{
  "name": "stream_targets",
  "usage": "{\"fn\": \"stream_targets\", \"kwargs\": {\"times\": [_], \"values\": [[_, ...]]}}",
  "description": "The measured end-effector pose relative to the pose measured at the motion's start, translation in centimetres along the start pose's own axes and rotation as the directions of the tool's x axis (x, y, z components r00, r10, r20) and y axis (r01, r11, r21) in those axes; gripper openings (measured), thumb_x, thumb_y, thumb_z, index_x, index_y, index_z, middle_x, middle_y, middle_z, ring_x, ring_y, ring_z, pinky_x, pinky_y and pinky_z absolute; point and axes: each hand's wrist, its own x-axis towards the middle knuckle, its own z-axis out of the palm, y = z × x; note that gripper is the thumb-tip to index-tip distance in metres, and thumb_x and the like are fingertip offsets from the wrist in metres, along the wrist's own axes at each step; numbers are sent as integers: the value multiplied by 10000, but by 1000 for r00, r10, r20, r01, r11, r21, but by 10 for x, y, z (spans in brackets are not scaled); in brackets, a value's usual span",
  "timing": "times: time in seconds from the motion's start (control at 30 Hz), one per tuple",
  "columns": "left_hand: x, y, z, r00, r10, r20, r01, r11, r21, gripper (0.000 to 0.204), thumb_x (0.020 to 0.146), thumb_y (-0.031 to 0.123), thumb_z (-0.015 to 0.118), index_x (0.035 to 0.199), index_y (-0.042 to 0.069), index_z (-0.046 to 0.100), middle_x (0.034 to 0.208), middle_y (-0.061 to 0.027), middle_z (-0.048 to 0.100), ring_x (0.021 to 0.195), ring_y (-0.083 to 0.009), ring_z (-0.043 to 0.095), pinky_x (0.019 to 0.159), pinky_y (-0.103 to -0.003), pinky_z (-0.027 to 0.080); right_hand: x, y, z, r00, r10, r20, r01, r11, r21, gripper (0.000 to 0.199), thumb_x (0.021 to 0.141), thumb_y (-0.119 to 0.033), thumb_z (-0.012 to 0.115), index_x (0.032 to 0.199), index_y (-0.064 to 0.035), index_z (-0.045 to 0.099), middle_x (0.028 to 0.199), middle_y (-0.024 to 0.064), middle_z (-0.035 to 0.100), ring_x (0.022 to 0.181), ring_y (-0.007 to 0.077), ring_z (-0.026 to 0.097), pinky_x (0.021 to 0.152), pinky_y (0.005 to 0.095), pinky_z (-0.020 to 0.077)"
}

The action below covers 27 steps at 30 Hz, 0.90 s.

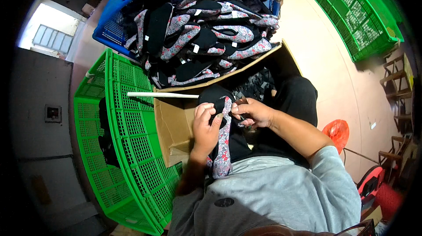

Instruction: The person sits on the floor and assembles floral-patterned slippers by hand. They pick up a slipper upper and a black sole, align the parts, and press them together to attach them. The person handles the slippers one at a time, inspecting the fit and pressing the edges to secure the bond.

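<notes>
A long fabric slipper (223,144) with a grey, red and white floral sole and black upper lies upright in front of my body, its lower end against my shirt. My left hand (206,126) is closed on its black side near the upper end, thumb towards the floral strip. Beside the opposite edge, my right hand (254,112) is closed in a pinch, its fingertips at the slipper. Something small and dark with a metallic glint shows under the right fingers; its kind is hidden.
A blue crate (115,16) heaped with similar floral-and-black slippers (193,38) stands ahead. Black scraps (259,80) lie in a cardboard box (172,119) by my legs. A white rod (162,95) juts over a green crate (132,148) at left. Another green crate (343,12) stands far right, beyond a red bag (336,134).
</notes>
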Motion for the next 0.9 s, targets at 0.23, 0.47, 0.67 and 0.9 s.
{"fn": "stream_targets", "kwargs": {"times": [0.23,0.47,0.67,0.9], "values": [[-7,9,-13,985,-19,-174,29,998,55,127,862,60,660,906,-27,578,987,-147,592,927,-297,572,850,-357,453,1,5,7,989,-114,90,142,890,-434,153,952,-223,660,931,-79,614,819,7,626,623,40,513,544,198,392],[7,9,-18,985,158,-70,-156,987,31,171,873,102,631,991,-18,606,1025,-198,630,1009,-388,595,911,-440,471,-2,6,9,937,-345,59,313,746,-587,140,922,-165,703,986,-45,671,884,-12,653,825,77,579,766,247,471],[7,1,-18,973,226,-41,-221,970,100,198,823,50,617,995,-40,580,1036,-209,617,992,-397,583,905,-451,466,-7,4,14,889,-444,109,356,524,-774,123,887,-117,725,962,-35,671,905,44,697,822,121,621,762,284,488],[7,8,-14,986,164,-34,-152,962,229,212,820,59,588,1006,-42,581,1006,-218,613,943,-411,576,858,-459,461,-5,13,14,900,-410,150,395,620,-678,94,901,-84,702,948,-19,654,824,17,629,764,110,581,715,282,483]]}}
